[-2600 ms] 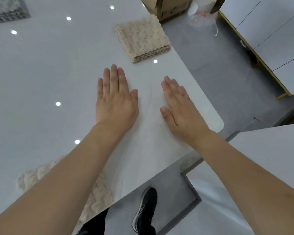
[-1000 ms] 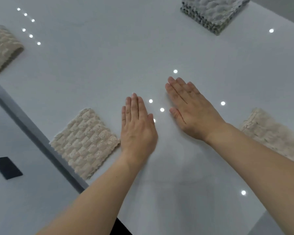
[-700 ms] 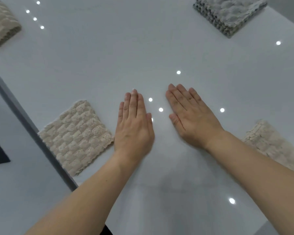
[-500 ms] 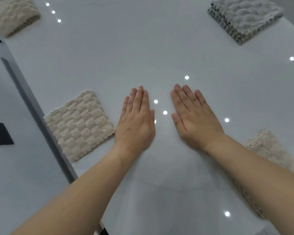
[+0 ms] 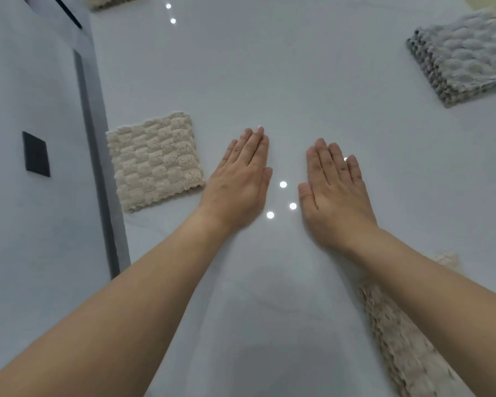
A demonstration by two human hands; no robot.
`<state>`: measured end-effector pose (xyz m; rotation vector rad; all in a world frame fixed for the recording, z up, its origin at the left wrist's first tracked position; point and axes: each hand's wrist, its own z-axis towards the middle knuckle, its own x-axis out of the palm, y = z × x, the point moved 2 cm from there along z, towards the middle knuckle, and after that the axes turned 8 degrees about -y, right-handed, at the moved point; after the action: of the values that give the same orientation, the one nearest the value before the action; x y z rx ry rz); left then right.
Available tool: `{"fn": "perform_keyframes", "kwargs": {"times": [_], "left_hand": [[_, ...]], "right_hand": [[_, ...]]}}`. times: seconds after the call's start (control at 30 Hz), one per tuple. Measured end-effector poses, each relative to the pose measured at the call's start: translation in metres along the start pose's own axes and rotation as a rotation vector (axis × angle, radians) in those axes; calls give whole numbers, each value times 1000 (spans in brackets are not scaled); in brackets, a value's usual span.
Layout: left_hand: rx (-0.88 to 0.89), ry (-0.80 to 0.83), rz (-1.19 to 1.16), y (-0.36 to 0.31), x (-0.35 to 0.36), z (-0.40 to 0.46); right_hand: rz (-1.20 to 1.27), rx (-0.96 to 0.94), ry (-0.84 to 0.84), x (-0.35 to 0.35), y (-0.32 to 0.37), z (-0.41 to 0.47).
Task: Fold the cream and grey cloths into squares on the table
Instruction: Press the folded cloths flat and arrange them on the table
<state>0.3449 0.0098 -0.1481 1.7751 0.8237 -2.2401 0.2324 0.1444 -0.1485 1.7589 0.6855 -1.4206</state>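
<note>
From the head view, my left hand [image 5: 236, 186] lies flat on the white table [image 5: 284, 67] at the centre of the frame, fingers straight and pressed together, holding nothing. My right hand [image 5: 334, 190] lies flat beside it, a little to the right, fingers also straight and gripping nothing. The two hands are apart, with bare tabletop and three bright light reflections [image 5: 282, 184] between them.

Just left of my left hand sits a folded cream cloth [image 5: 155, 160], square and lying flat; its lower right corner is very near my left wrist, though I cannot tell whether they touch. At the upper right of the frame a folded grey cloth [image 5: 467, 55] rests as a thick square stack, well apart from my hands. In the lower right, a second cream cloth [image 5: 401, 339] lies partly under my right forearm; it is blurred, so I cannot tell whether it is folded. At the top edge, left of centre, the rim of another cream cloth [image 5: 112, 0] shows.

On the left runs a grey gap [image 5: 98, 167], with a white surface [image 5: 26, 253] beyond it bearing a small dark square [image 5: 36, 154].
</note>
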Motion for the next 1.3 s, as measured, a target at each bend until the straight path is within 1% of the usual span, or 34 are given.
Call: {"fn": "perform_keyframes", "kwargs": {"times": [0.1, 0.2, 0.3, 0.4, 0.47, 0.53, 0.67, 0.73, 0.8, 0.83, 0.9, 0.93, 1.03, 1.1, 1.17, 1.2, 1.23, 1.3], "left_hand": [[-154, -108, -50, -18, -6, -19], [-349, -182, -142, -52, -8, -44], [-524, -190, -290, -92, -3, -63], [-668, -241, -468, -132, -1, -86], [-736, -287, -611, -162, 0, -103], [-769, -315, -724, -194, 5, -119], [-783, -359, -825, -241, 20, -142], [-765, -354, -826, -252, 29, -146], [-734, -352, -795, -257, 35, -146], [-723, -352, -772, -258, 38, -145], [-698, -330, -691, -258, 46, -143], [-673, -296, -599, -258, 50, -143], [-597, -131, -189, -256, 61, -142], [-578, -44, -49, -250, 61, -145], [-521, 9, -4, -236, 54, -153], [-484, 27, 1, -226, 48, -156], [-445, 28, -19, -213, 42, -158], [-368, 1, -147, -182, 27, -151]], "right_hand": [[139, -37, 79, -9, -8, 1], [334, -78, 45, -32, -30, -9], [451, -113, 37, -58, -63, -33], [588, -117, 24, -74, -98, -66], [722, -75, 16, -78, -119, -90], [824, -45, 7, -75, -138, -114], [934, -54, 16, -59, -156, -149], [956, -69, 32, -52, -156, -157], [926, -106, 31, -46, -153, -161], [878, -128, 28, -43, -151, -162], [690, -174, 20, -36, -147, -163], [566, -192, 17, -32, -145, -162], [247, -198, 6, -24, -144, -160], [120, -160, 13, -21, -151, -160], [45, -104, 15, -20, -165, -161], [47, -56, -8, -21, -173, -164], [87, 17, -56, -23, -179, -168], [292, 255, -244, -29, -184, -183]]}}
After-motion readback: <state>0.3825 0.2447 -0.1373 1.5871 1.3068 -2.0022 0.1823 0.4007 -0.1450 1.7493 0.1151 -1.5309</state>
